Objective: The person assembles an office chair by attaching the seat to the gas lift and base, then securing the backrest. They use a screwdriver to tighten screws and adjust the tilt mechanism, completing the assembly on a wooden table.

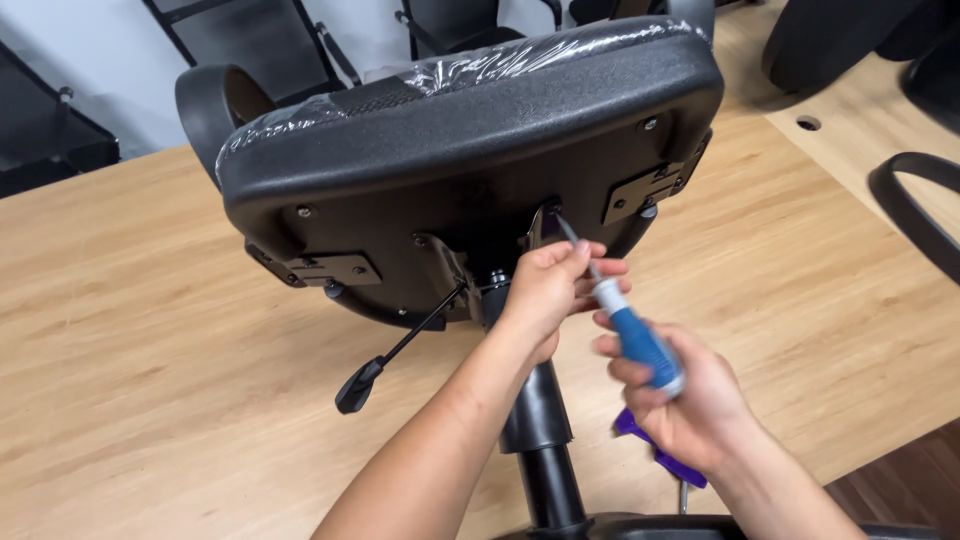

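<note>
A black office chair lies tipped on a wooden table (150, 330), its seat (470, 130) turned so the underside faces the camera; clear plastic wrap (500, 60) covers the cushion side on top. The right hand (680, 395) is closed around the blue handle of a screwdriver (625, 325), whose shaft runs up and left to a point on the metal mechanism (545, 220) under the middle of the seat. The left hand (550, 290) is closed in a pinch on the shaft near the tip, guiding it, and it hides part of the mechanism behind it.

Just below the left hand the black gas column (540, 420) runs down toward the bottom edge, passing between the two forearms. A black lever (400, 350) sticks out from the mechanism to the left and down, ending in a paddle above the table. Two flat metal brackets (335, 268) sit on the seat's underside, one at each side. A purple object (660, 450) lies on the table under the right wrist, mostly hidden. More black chairs (250, 35) stand behind the table, and a black armrest loop (915, 210) rests at the right edge.
</note>
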